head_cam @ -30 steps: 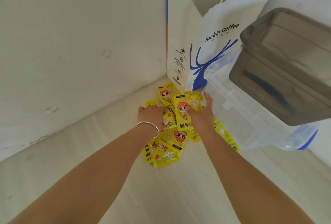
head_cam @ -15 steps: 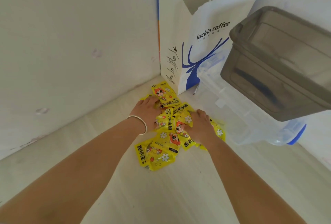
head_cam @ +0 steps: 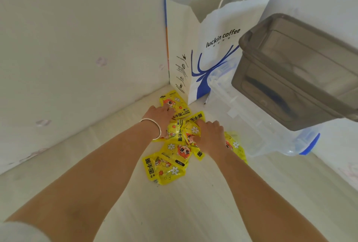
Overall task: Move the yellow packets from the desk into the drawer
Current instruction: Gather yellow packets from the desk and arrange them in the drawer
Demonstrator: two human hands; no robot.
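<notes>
A pale wood-grain desk runs into a corner of whitish wall, and in that corner stands a white paper bag printed with a blue deer and "luckin coffee". Just right of it a clear plastic box with blue clips sits on the desk, with a smoky grey lidded bin resting on top. The only view is the head camera, looking down both bare forearms. The yellow packets lie in a loose overlapping heap directly under and between the hands, their long axes pointing every which way. The left hand, with a silver bangle at the wrist, rests on the far side of the heap with fingers curled onto a packet. The right hand presses down on the near-right side, fingers bent into the pile; whether either has a firm pinch I cannot tell. No drawer is in sight. Both hands sit equally close, so a two-handed scoop toward the middle looks the natural gather, though the nearest packets toward the body lie outside both hands.
</notes>
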